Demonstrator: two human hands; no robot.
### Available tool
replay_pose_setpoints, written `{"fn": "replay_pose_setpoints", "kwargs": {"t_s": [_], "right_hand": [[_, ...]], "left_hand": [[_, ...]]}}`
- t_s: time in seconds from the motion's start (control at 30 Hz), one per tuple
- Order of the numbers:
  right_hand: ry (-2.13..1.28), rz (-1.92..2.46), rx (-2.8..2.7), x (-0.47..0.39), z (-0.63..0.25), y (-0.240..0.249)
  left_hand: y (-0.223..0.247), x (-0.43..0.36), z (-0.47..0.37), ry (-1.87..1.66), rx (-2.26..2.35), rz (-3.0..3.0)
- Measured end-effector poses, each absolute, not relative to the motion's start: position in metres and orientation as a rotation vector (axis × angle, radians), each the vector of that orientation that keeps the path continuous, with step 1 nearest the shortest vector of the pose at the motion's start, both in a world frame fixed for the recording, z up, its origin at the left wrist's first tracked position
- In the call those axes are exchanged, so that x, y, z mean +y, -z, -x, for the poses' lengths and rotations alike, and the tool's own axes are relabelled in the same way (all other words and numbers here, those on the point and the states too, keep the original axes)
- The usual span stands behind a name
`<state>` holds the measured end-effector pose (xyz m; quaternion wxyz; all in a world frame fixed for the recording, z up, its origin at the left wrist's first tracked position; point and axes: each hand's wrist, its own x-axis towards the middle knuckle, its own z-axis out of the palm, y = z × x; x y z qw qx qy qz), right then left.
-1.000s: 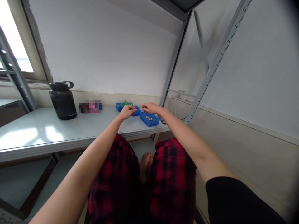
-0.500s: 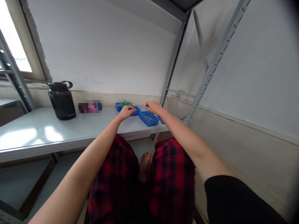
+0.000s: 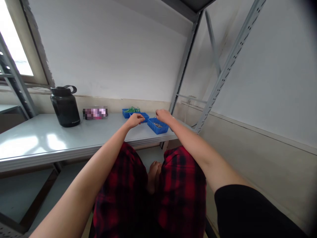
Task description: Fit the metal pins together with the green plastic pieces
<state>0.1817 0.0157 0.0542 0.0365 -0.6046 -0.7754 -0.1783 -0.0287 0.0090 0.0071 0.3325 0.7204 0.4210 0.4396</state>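
My left hand [image 3: 136, 120] is over the front of the middle blue bin [image 3: 146, 119], its thumb and fingertips pinched together. Whatever lies between them is too small to name. Above the back of the right blue bin [image 3: 158, 130], my right hand [image 3: 163, 115] is closed, fingers pointing down and left. A tiny thin thing seems to stick out at its fingertips, but I cannot make out its kind. Several small metal pieces [image 3: 157, 125] lie in the right bin. Green pieces [image 3: 133, 109] are heaped in the far-left blue bin [image 3: 125, 114].
A dark water bottle [image 3: 65, 107] with a loop lid stands on the left of the grey table [image 3: 99, 132]. Beside it is a blurred-out pink and dark item [image 3: 95, 113]. Metal shelf posts [image 3: 185, 62] rise at the right, in front of the wall.
My right hand has shifted slightly down and to the right, closer to the right bin. The left hand has barely moved and stays pinched.
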Motion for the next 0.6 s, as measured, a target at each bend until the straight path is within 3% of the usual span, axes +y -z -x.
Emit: {"fn": "replay_pose_setpoints", "kwargs": {"t_s": [0.27, 0.6], "right_hand": [[0.611, 1.737, -2.438, 0.015, -0.173, -0.049], [0.727, 1.029, -2.745, 0.010, -0.160, -0.052]], "left_hand": [[-0.009, 0.006, 0.029, -1.128, 1.122, -1.893], [-0.001, 0.009, 0.028, -1.041, 1.104, -2.081]]}}
